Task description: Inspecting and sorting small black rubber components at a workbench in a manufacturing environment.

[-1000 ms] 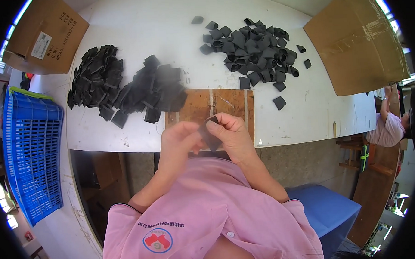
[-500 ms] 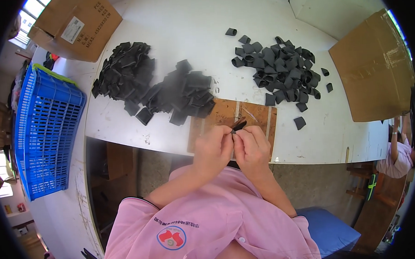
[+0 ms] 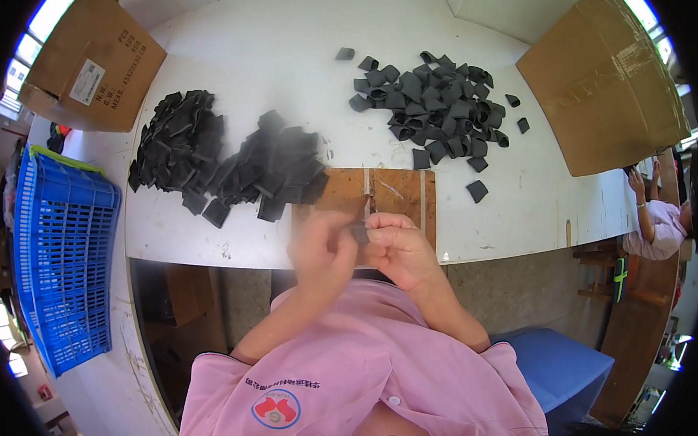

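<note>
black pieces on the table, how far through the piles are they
Looks done: a dense left pile, though which pile is finished is unclear. In hand: one small black piece pinched between left hand and right hand. Left: the loose right pile.

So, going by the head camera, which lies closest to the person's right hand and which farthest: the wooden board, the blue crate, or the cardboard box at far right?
From the right hand:
1. Wooden board, just beyond the fingers.
2. Cardboard box, far right.
3. Blue crate, far left, beside the table.

Two heaps of black pieces (image 3: 229, 157), two cardboard boxes (image 3: 93, 62), one blue crate (image 3: 62, 254), one wooden board (image 3: 387, 193)
</note>
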Action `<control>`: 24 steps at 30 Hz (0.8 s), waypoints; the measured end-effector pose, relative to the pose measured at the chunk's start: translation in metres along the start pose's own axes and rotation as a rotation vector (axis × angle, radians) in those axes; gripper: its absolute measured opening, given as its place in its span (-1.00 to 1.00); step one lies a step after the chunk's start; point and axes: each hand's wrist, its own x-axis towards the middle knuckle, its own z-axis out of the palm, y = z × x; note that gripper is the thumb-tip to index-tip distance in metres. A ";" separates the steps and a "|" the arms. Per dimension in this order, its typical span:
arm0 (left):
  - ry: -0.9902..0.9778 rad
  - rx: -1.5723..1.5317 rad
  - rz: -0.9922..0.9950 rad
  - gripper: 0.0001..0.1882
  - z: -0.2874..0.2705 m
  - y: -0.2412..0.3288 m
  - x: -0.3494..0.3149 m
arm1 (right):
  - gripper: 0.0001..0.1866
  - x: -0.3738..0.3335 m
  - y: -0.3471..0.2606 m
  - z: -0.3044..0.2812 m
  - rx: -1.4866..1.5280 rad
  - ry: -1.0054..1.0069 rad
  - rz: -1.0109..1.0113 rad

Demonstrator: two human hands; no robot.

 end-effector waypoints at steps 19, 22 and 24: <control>-0.100 -0.348 0.097 -0.59 -0.012 0.016 0.039 | -0.75 0.018 -0.029 0.005 -1.045 0.174 -0.729; -0.181 -0.094 0.298 -0.64 -0.013 0.021 0.047 | -0.61 0.007 -0.026 0.016 -1.226 0.172 -1.025; -0.123 -0.383 0.189 -0.83 -0.008 0.023 0.047 | -0.54 0.006 -0.020 0.024 -1.368 0.184 -1.117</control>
